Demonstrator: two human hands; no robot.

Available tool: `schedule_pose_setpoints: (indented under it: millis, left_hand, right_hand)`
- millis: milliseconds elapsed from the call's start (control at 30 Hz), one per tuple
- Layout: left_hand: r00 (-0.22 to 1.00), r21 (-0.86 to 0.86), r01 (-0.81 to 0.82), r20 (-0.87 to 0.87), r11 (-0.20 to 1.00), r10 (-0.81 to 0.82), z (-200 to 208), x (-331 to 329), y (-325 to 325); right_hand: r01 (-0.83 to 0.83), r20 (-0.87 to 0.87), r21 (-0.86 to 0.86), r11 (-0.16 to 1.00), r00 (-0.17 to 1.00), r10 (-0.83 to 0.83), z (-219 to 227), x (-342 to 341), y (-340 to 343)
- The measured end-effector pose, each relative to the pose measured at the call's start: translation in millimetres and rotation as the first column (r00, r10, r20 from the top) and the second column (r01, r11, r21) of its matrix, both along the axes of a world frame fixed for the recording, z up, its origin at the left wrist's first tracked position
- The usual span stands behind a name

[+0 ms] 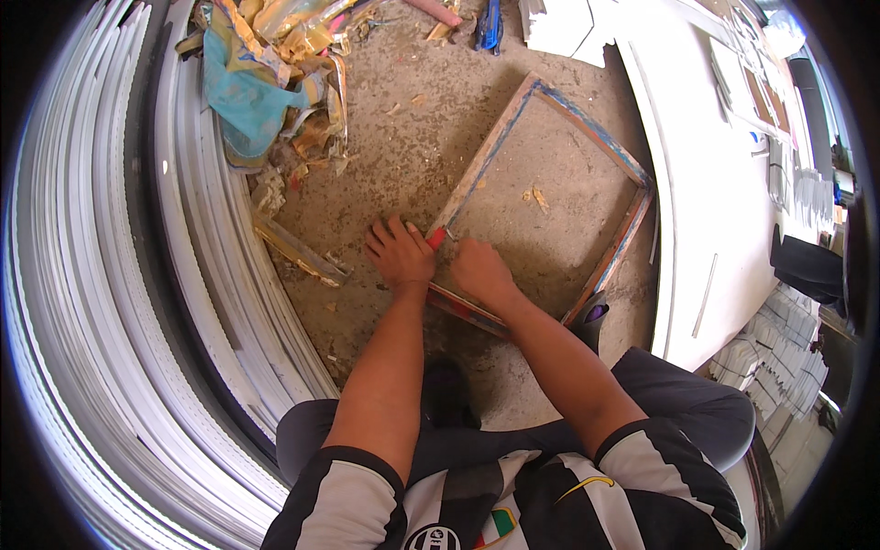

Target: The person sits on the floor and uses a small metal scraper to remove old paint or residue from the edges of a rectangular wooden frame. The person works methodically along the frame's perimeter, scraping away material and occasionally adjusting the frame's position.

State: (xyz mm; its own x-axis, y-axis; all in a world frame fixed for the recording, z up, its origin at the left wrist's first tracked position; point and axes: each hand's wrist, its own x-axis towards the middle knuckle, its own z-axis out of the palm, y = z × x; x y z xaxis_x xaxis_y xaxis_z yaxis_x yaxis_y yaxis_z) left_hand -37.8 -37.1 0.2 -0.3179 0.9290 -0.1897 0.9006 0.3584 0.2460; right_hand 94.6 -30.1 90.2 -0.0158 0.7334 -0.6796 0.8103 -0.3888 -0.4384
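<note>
A rectangular wooden frame [490,163] smeared with blue paint lies on the floor in front of me. My left hand [401,257] rests at its near left corner, fingers spread and pointing away from me. Beside the left thumb, at that corner, is a small red piece [436,238] with a bit of metal next to it; I cannot tell what it is. Just right of it my right hand [483,273] is closed in a fist, inside the frame's outline. Whatever it grips is hidden by the fingers.
Tall stacks of white sheets [101,275] line the left side. Crumpled scraps and a teal cloth [243,105] lie at the far left, near a wooden strip [298,249]. A blue tool [489,27] lies at the back. A large white board [701,211] stands right.
</note>
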Motion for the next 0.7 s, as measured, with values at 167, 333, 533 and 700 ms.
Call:
schedule_pose_setpoints:
  millis: [167, 333, 533, 700]
  left_hand:
    - [1.0, 0.017, 0.001, 0.022, 1.0, -0.002, 1, 2, 1]
    - [1.0, 0.04, 0.014, -0.002, 0.999, -0.013, -2, 1, -1]
    - [0.999, 0.057, 0.007, 0.033, 0.998, -0.009, -7, 2, -3]
    - [0.999, 0.081, 0.032, 0.005, 0.996, -0.033, -5, 2, -3]
  right_hand:
    - [0.009, -0.003, -0.03, 1.0, 1.0, -0.009, -14, 4, -3]
    - [0.027, -0.006, -0.036, 0.999, 1.0, -0.027, 18, -10, 7]
    - [0.067, 0.008, -0.054, 0.996, 0.998, -0.066, 2, -18, -1]
    - [0.126, -0.103, -0.058, 0.99, 0.986, -0.131, -28, -7, -13]
